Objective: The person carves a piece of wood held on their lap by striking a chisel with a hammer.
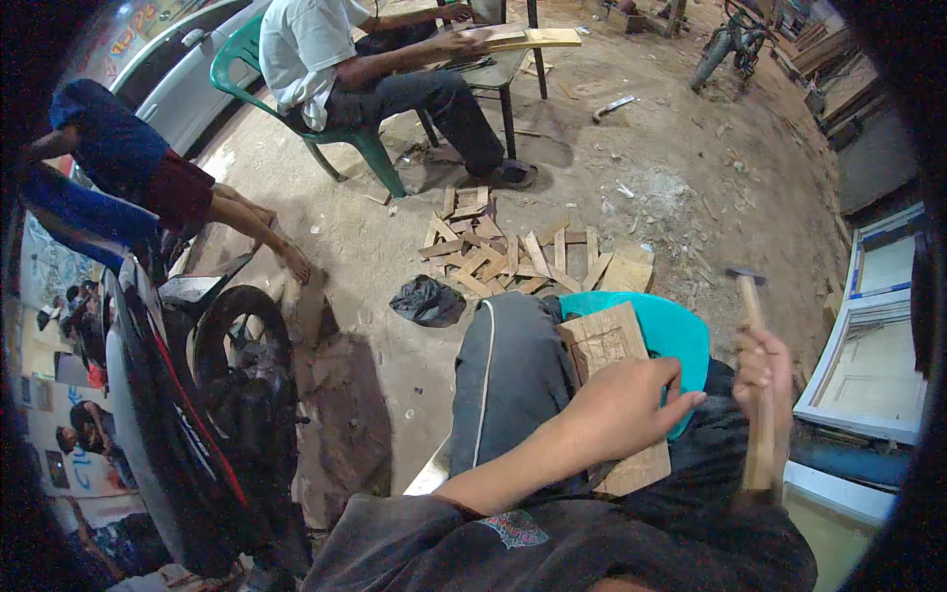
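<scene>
My right hand [762, 363] is wrapped round the wooden handle of a hammer [758, 434]. Its dark metal head is raised at the top, to the right of my lap. Across my thighs lies a light wooden panel [604, 335] with a raised frame edge. Under it a turquoise curved piece [686, 345] shows; I cannot make out what it is. Over the panel reaches my left hand [636, 400], its back up, thumb and forefinger bent close together by the panel's right edge. Whatever those fingers hold, if anything, is hidden.
Small wooden frames [508, 252] lie heaped on the dirt beyond my knees, beside a black plastic bag [427, 300]. Ahead, a person sits on a green chair [370, 158] with a wooden piece. A motorcycle [187, 414] stands left, near another person. White-framed windows [868, 326] lean at right.
</scene>
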`<state>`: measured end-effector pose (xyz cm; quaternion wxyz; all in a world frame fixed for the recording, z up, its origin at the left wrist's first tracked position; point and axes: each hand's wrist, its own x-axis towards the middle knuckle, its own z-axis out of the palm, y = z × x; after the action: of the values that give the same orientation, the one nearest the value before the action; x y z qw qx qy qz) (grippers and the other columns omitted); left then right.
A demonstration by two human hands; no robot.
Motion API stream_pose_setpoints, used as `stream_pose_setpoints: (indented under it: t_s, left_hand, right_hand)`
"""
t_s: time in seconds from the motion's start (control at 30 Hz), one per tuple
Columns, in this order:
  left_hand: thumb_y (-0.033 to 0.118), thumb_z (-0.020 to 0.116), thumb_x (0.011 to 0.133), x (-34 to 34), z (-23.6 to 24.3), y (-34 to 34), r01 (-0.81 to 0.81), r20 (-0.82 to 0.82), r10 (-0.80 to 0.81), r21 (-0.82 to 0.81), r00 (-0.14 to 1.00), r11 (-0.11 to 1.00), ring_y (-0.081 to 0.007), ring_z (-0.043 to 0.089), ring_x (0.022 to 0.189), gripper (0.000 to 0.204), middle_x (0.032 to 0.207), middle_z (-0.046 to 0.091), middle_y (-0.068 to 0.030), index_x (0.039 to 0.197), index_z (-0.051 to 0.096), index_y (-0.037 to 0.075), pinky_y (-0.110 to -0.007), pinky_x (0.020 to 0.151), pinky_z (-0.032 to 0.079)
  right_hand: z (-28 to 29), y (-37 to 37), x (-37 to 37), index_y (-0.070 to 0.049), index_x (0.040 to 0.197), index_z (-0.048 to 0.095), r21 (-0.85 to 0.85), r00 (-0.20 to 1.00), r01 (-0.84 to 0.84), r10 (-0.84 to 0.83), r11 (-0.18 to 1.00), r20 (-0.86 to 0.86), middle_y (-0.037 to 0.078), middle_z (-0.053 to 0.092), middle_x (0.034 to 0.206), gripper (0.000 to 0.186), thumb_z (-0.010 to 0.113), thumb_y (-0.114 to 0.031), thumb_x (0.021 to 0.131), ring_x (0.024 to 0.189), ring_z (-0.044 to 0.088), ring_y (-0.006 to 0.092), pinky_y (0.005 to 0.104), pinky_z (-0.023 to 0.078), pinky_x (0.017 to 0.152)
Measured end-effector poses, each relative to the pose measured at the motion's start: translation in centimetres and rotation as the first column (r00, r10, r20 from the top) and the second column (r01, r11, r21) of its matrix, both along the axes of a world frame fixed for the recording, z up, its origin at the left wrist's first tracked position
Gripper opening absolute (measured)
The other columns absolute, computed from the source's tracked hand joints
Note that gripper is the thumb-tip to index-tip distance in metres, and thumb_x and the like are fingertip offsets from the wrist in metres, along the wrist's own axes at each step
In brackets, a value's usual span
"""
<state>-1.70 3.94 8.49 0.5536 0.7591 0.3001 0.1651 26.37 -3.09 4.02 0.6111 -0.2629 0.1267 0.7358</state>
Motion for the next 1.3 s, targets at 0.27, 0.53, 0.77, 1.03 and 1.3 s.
stream_pose_setpoints:
  t_s: [0.27,0.53,0.77,1.03,1.3]
  left_hand:
    - [0.034,0.059,0.089,0.4,-0.1,-0.3,0.004,-0.03,-0.004,0.017,1.0,1.0,-0.0405,0.061,0.069,0.036,0.069,0.061,-0.0199,0.076,0.057,0.001,-0.048,0.063,0.047]
    - [0.033,0.06,0.089,-0.1,-0.4,0.1,-0.031,0.022,0.031,0.018,0.999,0.999,-0.038,0.061,0.065,0.035,0.067,0.06,-0.0189,0.076,0.056,0.0,-0.046,0.061,0.047]
    - [0.032,0.06,0.089,0.2,-0.4,0.1,0.001,0.0,-0.001,0.008,1.0,1.0,-0.0392,0.062,0.068,0.034,0.068,0.06,-0.0195,0.076,0.056,0.001,-0.046,0.06,0.048]
    - [0.034,0.058,0.09,-0.2,-0.2,0.2,-0.047,0.011,0.047,-0.005,0.999,0.999,-0.0407,0.061,0.07,0.034,0.071,0.061,-0.021,0.081,0.056,0.001,-0.047,0.063,0.048]
    - [0.034,0.058,0.09,-0.5,-0.1,0.8,0.008,0.015,-0.008,-0.032,1.0,0.999,-0.0392,0.06,0.065,0.036,0.066,0.059,-0.0193,0.078,0.055,0.0,-0.045,0.06,0.046]
  right_hand:
    - [-1.6,0.1,-3.4,-0.007,0.099,0.046,0.014,0.751,0.165,-0.135,0.986,0.647,-0.002,0.04,0.065,0.01,0.046,-0.016,0.094,0.045,0.042,0.0077,0.0236,0.037,0.035]
    - [-1.0,0.1,-1.8,-0.001,0.107,0.045,-0.077,0.965,-0.206,0.189,0.976,-0.179,0.0,0.042,0.069,0.019,0.042,-0.015,0.095,0.048,0.043,0.0072,0.0238,0.041,0.038]
    - [1.5,1.4,-1.3,-0.003,0.108,0.045,0.189,0.645,0.427,-0.444,0.884,0.621,0.001,0.04,0.067,0.017,0.043,-0.015,0.096,0.049,0.041,0.0095,0.0253,0.038,0.041]
    - [-4.5,0.3,-2.9,-0.008,0.104,0.047,-0.235,0.854,-0.483,0.513,0.844,0.088,-0.001,0.042,0.065,0.014,0.048,-0.018,0.094,0.041,0.038,0.0081,0.0223,0.036,0.034]
    - [-2.3,0.6,0.7,-0.007,0.108,0.049,0.076,0.805,0.1,-0.126,0.992,0.58,-0.002,0.042,0.065,0.018,0.046,-0.017,0.093,0.043,0.04,0.0072,0.022,0.036,0.036]
